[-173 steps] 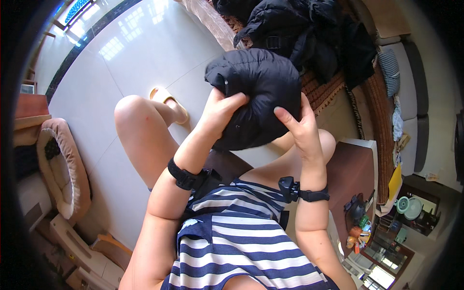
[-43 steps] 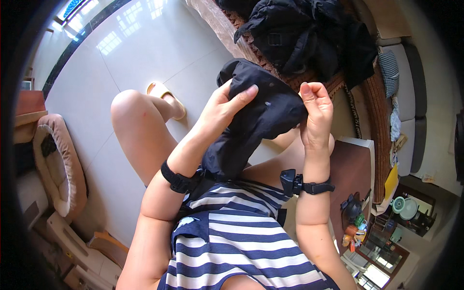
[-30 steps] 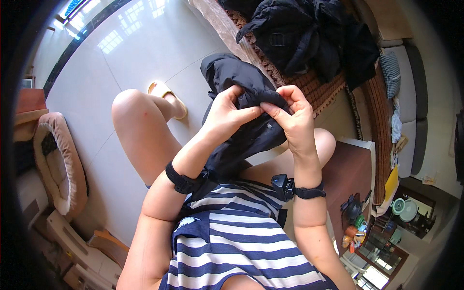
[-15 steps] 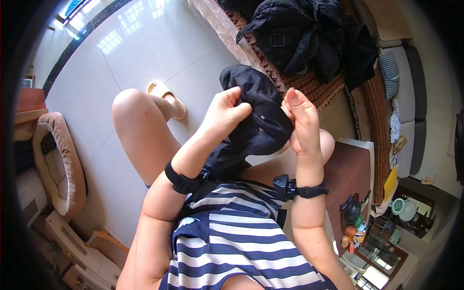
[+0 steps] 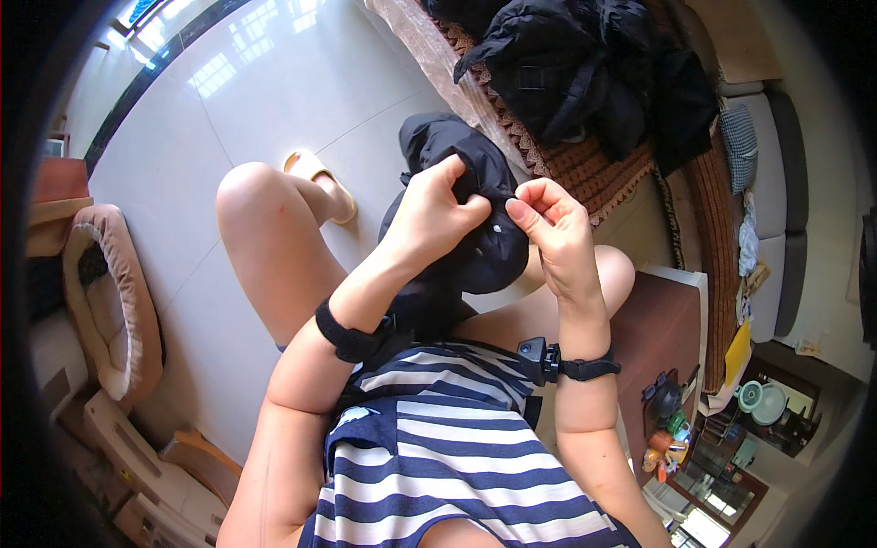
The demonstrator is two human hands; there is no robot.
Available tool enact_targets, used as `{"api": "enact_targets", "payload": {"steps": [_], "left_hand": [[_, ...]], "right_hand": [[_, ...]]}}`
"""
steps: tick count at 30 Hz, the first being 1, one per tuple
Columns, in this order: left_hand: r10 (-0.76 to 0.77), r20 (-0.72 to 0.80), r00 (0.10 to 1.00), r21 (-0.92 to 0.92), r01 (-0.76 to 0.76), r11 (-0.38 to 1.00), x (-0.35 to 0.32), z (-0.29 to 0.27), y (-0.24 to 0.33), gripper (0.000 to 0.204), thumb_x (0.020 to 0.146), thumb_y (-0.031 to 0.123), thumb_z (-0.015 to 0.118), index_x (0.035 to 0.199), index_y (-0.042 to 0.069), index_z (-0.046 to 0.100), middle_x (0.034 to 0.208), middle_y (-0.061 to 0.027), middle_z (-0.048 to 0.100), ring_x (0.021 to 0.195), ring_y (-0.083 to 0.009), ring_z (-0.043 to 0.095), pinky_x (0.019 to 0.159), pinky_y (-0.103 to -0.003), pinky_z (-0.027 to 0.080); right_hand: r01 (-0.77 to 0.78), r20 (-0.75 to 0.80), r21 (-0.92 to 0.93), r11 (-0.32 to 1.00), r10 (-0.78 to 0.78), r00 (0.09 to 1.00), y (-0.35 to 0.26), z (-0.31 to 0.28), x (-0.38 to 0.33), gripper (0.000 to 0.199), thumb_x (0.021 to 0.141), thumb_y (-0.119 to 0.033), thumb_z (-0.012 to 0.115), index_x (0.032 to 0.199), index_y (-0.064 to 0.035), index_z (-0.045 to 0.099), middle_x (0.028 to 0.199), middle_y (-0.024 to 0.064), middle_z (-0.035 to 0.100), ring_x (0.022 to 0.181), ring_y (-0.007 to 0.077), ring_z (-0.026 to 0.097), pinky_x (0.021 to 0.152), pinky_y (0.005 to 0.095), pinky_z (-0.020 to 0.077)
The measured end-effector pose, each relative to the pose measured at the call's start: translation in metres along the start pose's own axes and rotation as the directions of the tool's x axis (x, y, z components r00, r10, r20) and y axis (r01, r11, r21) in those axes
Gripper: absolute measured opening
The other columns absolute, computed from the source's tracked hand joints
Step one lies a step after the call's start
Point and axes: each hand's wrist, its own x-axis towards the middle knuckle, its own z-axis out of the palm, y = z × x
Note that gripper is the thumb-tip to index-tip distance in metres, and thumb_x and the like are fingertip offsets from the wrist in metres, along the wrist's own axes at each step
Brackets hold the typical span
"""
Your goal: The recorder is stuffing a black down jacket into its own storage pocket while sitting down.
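A black cloth garment (image 5: pixel 501 260) hangs bunched over my lap; its exact kind does not show. My left hand (image 5: pixel 437 212) is closed on its upper part, thumb and fingers pinching the fabric. With thumb and forefinger my right hand (image 5: pixel 565 239) pinches the garment's right edge, close to the left hand. A small white spot (image 5: pixel 496 228) shows on the cloth between the hands. Black straps circle both forearms, and the right one carries a small black device (image 5: pixel 537 359).
Several black garments (image 5: pixel 585 78) lie on a brown woven cover (image 5: pixel 594 178) ahead. To the right stands a brown-topped cabinet (image 5: pixel 653 320) with small items on it, and beyond it a grey sofa (image 5: pixel 767 183). A beige pet bed (image 5: pixel 137 320) sits at left on the tiled floor (image 5: pixel 196 274).
My right hand has moved left and turned, now pinching the cloth nearer my left hand. The garment has shifted left and bunched up, while my left hand has moved slightly right.
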Motion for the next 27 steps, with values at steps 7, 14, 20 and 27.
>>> {"api": "enact_targets", "payload": {"steps": [7,14,20,27], "left_hand": [[-0.093,0.472,0.877,0.056,0.075,0.996,0.009,-0.015,-0.019,0.049,0.077,0.039,0.068,0.095,-0.006,0.059,0.078,-0.0145,0.061,0.074,-0.0157,0.055,0.071,-0.031,0.045],[-0.220,-0.119,0.968,-0.707,0.073,0.704,0.027,-0.019,-0.008,0.023,0.091,0.019,0.052,0.098,-0.002,0.059,0.091,-0.0064,0.063,0.080,-0.0106,0.059,0.071,-0.023,0.048],[-0.176,0.183,0.967,-0.881,0.241,0.408,0.013,-0.004,0.014,0.030,0.090,0.037,0.049,0.098,0.009,0.057,0.089,0.0008,0.058,0.081,-0.0097,0.057,0.071,-0.022,0.044],[-0.091,0.263,0.960,-0.597,0.236,0.766,0.008,-0.018,-0.002,0.032,0.083,0.004,0.054,0.115,0.001,0.049,0.104,-0.0047,0.056,0.093,-0.0097,0.053,0.079,-0.024,0.043]], "right_hand": [[0.179,-0.199,0.232,0.956,-0.134,0.971,0.000,-0.026,0.013,0.007,0.085,-0.007,0.060,0.090,-0.0036,0.057,0.081,-0.0019,0.057,0.075,0.0051,0.051,0.071,0.0171,0.0406],[0.183,-0.227,-0.369,0.911,-0.280,0.933,-0.002,-0.018,0.012,0.033,0.083,-0.024,0.065,0.105,-0.0016,0.054,0.098,0.0076,0.058,0.088,0.0135,0.054,0.078,0.0265,0.0440],[0.219,-0.214,-0.346,0.913,-0.303,0.928,0.015,0.006,0.015,0.028,0.086,-0.012,0.058,0.109,0.0039,0.053,0.097,0.0118,0.064,0.086,0.0149,0.057,0.078,0.0261,0.0437],[0.219,-0.247,-0.066,0.973,-0.229,0.942,0.002,0.002,0.020,0.019,0.089,-0.010,0.053,0.100,0.0040,0.057,0.086,0.0033,0.063,0.077,0.0065,0.051,0.073,0.0205,0.0410]]}}
